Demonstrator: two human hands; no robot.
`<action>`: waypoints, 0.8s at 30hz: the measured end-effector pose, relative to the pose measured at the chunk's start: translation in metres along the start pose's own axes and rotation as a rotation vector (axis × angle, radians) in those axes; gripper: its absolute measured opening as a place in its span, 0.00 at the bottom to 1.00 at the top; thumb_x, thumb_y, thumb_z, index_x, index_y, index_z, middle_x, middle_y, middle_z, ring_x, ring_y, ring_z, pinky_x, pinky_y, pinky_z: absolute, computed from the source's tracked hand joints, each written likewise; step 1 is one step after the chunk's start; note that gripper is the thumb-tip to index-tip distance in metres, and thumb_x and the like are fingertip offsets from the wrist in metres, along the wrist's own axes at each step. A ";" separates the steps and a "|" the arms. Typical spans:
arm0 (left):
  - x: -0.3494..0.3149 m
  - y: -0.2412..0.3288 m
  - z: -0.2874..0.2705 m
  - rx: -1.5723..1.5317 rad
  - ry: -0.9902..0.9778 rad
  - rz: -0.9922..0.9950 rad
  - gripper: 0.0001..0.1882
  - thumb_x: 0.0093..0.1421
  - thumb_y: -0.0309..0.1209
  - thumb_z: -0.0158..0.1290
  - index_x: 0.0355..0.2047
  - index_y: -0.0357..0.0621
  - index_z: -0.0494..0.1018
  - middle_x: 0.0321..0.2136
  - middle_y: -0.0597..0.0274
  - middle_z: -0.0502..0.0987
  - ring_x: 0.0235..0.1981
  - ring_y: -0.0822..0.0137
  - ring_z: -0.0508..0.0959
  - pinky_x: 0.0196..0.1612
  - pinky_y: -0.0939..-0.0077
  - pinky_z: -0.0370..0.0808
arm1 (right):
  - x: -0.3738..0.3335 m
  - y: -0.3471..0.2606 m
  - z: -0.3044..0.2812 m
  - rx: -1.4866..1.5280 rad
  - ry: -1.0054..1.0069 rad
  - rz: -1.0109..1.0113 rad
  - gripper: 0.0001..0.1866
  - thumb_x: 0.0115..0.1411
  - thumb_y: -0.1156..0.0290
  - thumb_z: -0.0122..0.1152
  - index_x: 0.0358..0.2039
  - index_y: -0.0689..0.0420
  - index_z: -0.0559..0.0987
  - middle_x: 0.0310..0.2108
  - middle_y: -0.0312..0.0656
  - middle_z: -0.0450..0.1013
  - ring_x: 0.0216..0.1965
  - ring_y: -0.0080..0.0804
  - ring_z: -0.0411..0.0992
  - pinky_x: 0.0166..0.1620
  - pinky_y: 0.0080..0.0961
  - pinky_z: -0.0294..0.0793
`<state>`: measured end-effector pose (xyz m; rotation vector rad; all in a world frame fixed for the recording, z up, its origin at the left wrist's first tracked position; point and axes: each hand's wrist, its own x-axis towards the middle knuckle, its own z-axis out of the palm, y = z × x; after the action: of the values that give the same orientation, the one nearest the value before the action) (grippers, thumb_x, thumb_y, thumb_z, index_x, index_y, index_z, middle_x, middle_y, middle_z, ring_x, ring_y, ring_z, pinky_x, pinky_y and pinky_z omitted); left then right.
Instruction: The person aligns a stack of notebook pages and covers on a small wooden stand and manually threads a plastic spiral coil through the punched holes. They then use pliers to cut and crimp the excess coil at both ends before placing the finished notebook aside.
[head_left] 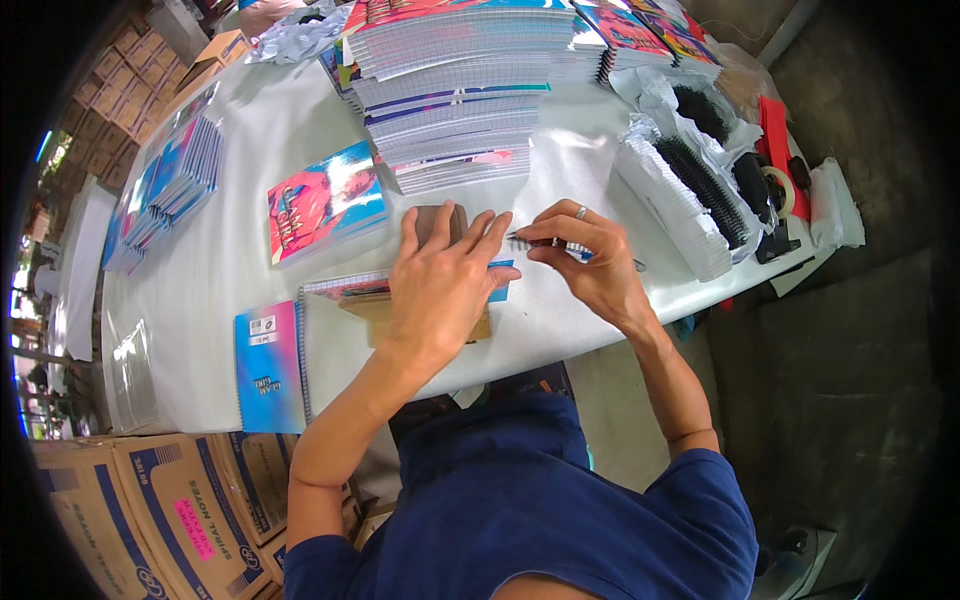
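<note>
My left hand [445, 280] lies with fingers spread over a brown block [457, 222] and an unbound-looking notebook [345, 287], pressing down near the table's front edge. Brown backing board [383, 318] shows under its wrist, and a blue cover edge peeks out by the thumb. Just to the right, my right hand [590, 255] pinches a thin black spiral coil [519, 241] between thumb and fingers, close to the left fingertips. Part of the coil is hidden inside the hand. A bound blue-pink notebook [270, 365] lies at the left of the work.
A tall stack of notebooks [455, 110] stands ahead, with a colourful notebook pile [325, 205] nearer. More stacked notebooks [175, 190] lie far left. Boxes of black coils [700, 195], tape [779, 190] and a red object [775, 145] sit right. Cartons [170, 510] stand below left.
</note>
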<state>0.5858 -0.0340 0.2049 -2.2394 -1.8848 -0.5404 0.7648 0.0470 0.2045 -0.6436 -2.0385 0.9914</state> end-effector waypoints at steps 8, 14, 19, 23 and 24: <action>0.001 0.001 -0.003 -0.049 -0.034 -0.007 0.30 0.57 0.45 0.57 0.60 0.56 0.68 0.54 0.65 0.75 0.57 0.52 0.72 0.61 0.49 0.64 | -0.002 0.000 0.000 0.127 -0.077 -0.003 0.13 0.51 0.87 0.64 0.37 0.61 0.81 0.34 0.41 0.76 0.34 0.32 0.75 0.37 0.26 0.75; -0.001 0.002 -0.004 -0.072 -0.073 -0.017 0.30 0.58 0.44 0.57 0.60 0.54 0.68 0.54 0.64 0.75 0.57 0.51 0.73 0.60 0.54 0.66 | -0.003 -0.008 -0.004 -0.050 -0.160 -0.104 0.14 0.53 0.85 0.62 0.41 0.61 0.79 0.35 0.45 0.75 0.36 0.41 0.76 0.39 0.31 0.76; -0.002 0.004 -0.007 -0.098 -0.052 -0.023 0.30 0.57 0.44 0.57 0.60 0.53 0.68 0.53 0.63 0.76 0.56 0.52 0.74 0.59 0.55 0.68 | -0.010 -0.012 -0.004 -0.239 -0.221 -0.025 0.12 0.57 0.81 0.59 0.42 0.62 0.75 0.38 0.45 0.72 0.37 0.44 0.75 0.37 0.35 0.75; -0.004 0.006 -0.006 -0.139 -0.017 -0.006 0.30 0.57 0.42 0.58 0.60 0.53 0.69 0.51 0.62 0.77 0.54 0.53 0.76 0.55 0.56 0.72 | -0.009 -0.018 -0.003 -0.477 -0.170 -0.276 0.09 0.56 0.82 0.57 0.38 0.60 0.73 0.37 0.45 0.70 0.36 0.45 0.74 0.35 0.37 0.75; -0.004 0.007 -0.006 -0.147 -0.010 -0.001 0.29 0.57 0.42 0.58 0.59 0.53 0.69 0.50 0.62 0.78 0.53 0.53 0.76 0.54 0.57 0.73 | -0.008 -0.015 -0.003 -0.530 -0.161 -0.368 0.09 0.55 0.82 0.56 0.37 0.60 0.73 0.36 0.44 0.70 0.36 0.44 0.74 0.35 0.38 0.74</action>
<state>0.5906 -0.0410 0.2096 -2.3345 -1.9089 -0.6902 0.7704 0.0338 0.2149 -0.4320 -2.4712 0.2917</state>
